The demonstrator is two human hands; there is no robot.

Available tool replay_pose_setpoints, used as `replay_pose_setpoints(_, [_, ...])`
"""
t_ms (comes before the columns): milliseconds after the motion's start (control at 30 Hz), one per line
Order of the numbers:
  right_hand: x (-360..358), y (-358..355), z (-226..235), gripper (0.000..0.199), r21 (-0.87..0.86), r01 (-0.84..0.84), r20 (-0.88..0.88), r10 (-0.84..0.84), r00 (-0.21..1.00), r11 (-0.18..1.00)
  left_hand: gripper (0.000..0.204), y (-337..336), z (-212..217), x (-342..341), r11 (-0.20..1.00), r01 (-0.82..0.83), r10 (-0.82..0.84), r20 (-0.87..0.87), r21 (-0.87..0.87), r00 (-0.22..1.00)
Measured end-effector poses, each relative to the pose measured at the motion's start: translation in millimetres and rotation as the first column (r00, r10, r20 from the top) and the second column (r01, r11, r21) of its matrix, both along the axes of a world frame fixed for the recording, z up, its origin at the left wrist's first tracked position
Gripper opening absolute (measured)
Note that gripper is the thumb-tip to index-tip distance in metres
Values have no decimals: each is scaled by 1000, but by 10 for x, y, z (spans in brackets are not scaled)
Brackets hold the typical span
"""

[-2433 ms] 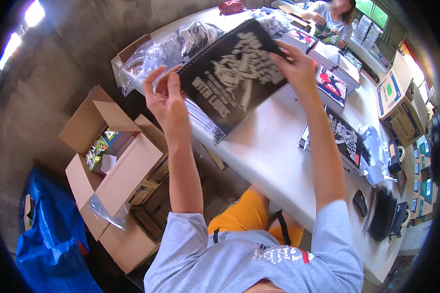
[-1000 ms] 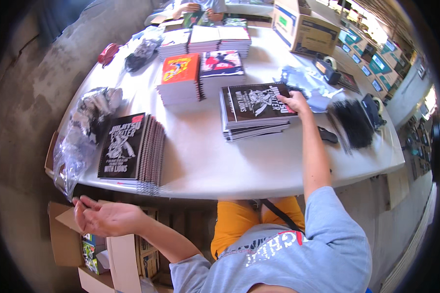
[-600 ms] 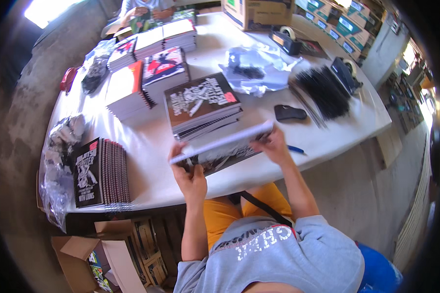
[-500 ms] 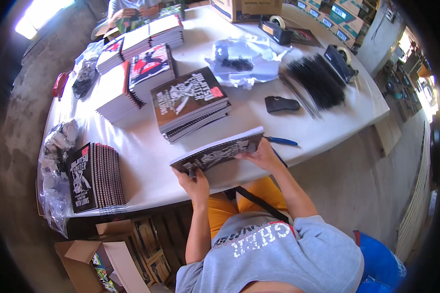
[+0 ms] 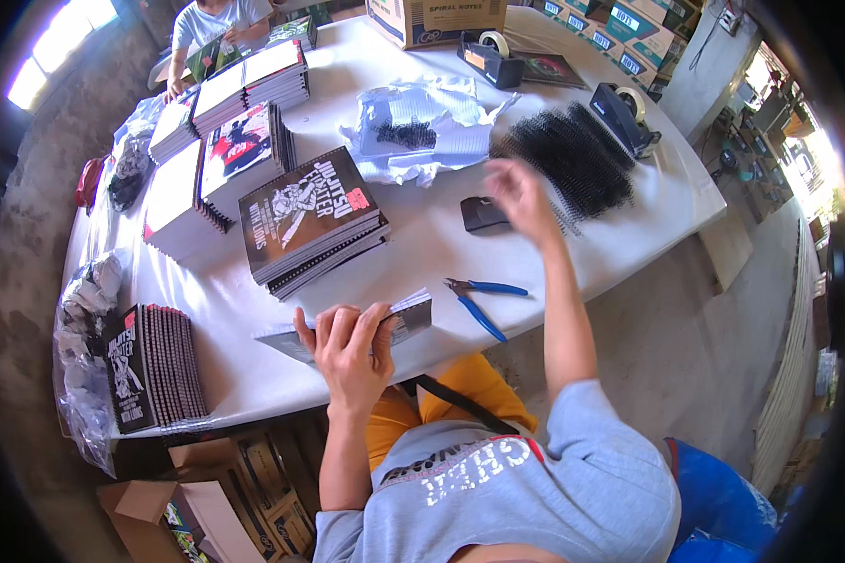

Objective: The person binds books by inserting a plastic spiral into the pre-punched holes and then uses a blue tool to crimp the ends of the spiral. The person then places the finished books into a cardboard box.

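Observation:
My left hand (image 5: 352, 347) grips a dark-covered notebook (image 5: 406, 317) by its near edge, holding it just over the front of the white table (image 5: 422, 253). My right hand (image 5: 518, 194) is raised and blurred, fingers apart, holding nothing, close to a heap of black spiral wire coils (image 5: 568, 164) and a small black object (image 5: 484, 214). Blue-handled pliers (image 5: 483, 300) lie on the table right of the notebook. A stack of matching dark notebooks (image 5: 310, 220) sits just beyond it.
More notebook stacks (image 5: 225, 141) line the far left, and another dark stack (image 5: 150, 366) sits at the left edge. Crumpled white wrapping (image 5: 418, 127), two tape dispensers (image 5: 620, 103) and a cardboard box (image 5: 437, 19) stand further back. Another person (image 5: 216, 23) works at the far end. Open cartons (image 5: 207, 507) sit below.
My right hand has let go of the notebook and swung up and right toward the black coils. My left hand alone keeps the notebook at the table's front edge.

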State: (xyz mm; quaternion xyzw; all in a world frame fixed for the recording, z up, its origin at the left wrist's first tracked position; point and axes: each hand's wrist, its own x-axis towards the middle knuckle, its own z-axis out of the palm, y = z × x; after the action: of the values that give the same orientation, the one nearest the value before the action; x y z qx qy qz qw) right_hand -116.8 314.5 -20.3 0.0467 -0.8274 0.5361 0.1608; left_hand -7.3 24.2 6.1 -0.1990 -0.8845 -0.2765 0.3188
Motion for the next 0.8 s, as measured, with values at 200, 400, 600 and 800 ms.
replay_pose_setpoints(200, [-740, 632, -479, 32, 749, 360, -152, -384, 911, 556, 15, -13, -9, -31, 996, 85, -83, -50, 41, 995])
replay_pose_setpoints(400, [-592, 550, 116, 37, 784, 279, 25, -477, 879, 554, 20, -42, -49, -53, 995, 92, -89, -77, 40, 993])
replay_pose_setpoints(600, [614, -326, 860, 28, 155, -449, 198, 417, 887, 880, 31, -52, -145, -21, 998, 58, -57, -139, -1, 989])
replay_pose_setpoints(800, [967, -746, 670, 19, 86, -463, 65, 459, 886, 882, 27, -9, -188, -34, 999, 26, -18, -174, 40, 985])
